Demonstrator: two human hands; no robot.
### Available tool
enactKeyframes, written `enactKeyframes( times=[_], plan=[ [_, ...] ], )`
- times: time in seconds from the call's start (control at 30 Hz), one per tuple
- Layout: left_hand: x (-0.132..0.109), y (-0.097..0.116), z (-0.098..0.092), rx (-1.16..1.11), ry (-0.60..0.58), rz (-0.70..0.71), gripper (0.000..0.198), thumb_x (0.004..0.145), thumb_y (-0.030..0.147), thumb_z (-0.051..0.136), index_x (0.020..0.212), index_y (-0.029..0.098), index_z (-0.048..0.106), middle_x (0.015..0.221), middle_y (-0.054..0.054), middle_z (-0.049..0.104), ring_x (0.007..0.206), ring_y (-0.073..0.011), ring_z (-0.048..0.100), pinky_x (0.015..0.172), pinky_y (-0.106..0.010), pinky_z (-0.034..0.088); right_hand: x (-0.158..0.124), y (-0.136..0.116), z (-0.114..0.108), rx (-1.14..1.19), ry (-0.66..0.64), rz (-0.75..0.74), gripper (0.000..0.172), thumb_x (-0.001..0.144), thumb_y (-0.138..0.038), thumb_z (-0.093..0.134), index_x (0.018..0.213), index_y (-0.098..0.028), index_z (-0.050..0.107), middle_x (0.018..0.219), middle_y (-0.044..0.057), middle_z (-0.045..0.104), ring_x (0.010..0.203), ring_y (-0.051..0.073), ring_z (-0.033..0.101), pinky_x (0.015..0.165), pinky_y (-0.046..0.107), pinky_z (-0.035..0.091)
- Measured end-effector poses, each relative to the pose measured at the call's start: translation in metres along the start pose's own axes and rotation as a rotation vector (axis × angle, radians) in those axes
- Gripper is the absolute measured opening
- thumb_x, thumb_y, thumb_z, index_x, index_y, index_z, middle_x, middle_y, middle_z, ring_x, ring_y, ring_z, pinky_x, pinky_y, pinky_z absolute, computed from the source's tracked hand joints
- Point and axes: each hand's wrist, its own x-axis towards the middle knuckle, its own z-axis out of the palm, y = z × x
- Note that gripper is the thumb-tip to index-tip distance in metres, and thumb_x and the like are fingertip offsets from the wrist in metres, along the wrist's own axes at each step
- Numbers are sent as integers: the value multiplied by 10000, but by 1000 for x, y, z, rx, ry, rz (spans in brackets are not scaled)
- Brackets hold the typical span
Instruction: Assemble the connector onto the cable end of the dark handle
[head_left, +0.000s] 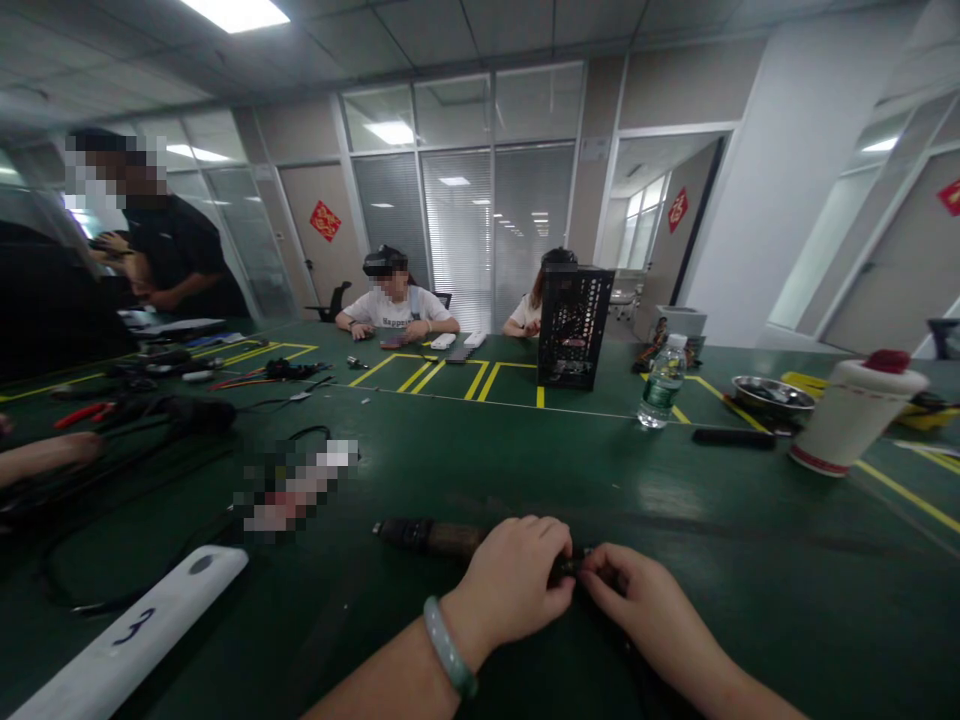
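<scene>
My left hand (517, 580), with a pale green bangle on the wrist, is closed over a dark, long cylindrical object (435, 537) lying on the green table (525, 470); its free end sticks out to the left. My right hand (637, 595) pinches the same object's right end, fingertips meeting those of the left hand. What exactly sits between the fingertips is hidden.
A white numbered remote (135, 630) lies at the near left beside black cables (112, 480). A water bottle (663, 382), black remote (733, 438), metal bowl (772, 394) and white jar (855, 412) stand to the right. A black computer case (574, 325) and other seated people are at the far side.
</scene>
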Motion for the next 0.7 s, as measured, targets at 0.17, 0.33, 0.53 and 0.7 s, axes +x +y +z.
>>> enactKeyframes(
  times=[0.17,0.33,0.53,0.7],
  plan=[
    [0,2,-1,-3,-10,8,154,859,150,628,966,235,557,1141,10,640,1018,-214,594,905,-362,436,0,2,0,-6,-9,1,132,895,-247,575,830,-226,688,761,-22,683,699,173,628,624,232,419],
    [0,4,-3,-17,-4,-20,197,844,218,681,1001,231,563,1158,-11,635,1038,-232,590,918,-377,442,0,3,1,-6,8,7,133,892,-253,578,820,-222,685,757,-21,678,696,172,623,624,231,420],
    [0,5,-5,-6,-37,-6,175,852,161,646,992,233,569,1196,1,621,1067,-218,583,942,-376,436,0,1,0,-9,-5,7,142,898,-250,569,841,-219,695,766,-13,684,696,175,622,630,235,426],
    [-1,4,-5,-10,-31,-21,155,858,178,654,975,225,564,1239,-4,605,1099,-218,572,954,-368,436,0,2,-1,-22,-1,12,139,897,-260,572,836,-218,689,768,-11,683,703,177,624,630,236,424]
  ],
)
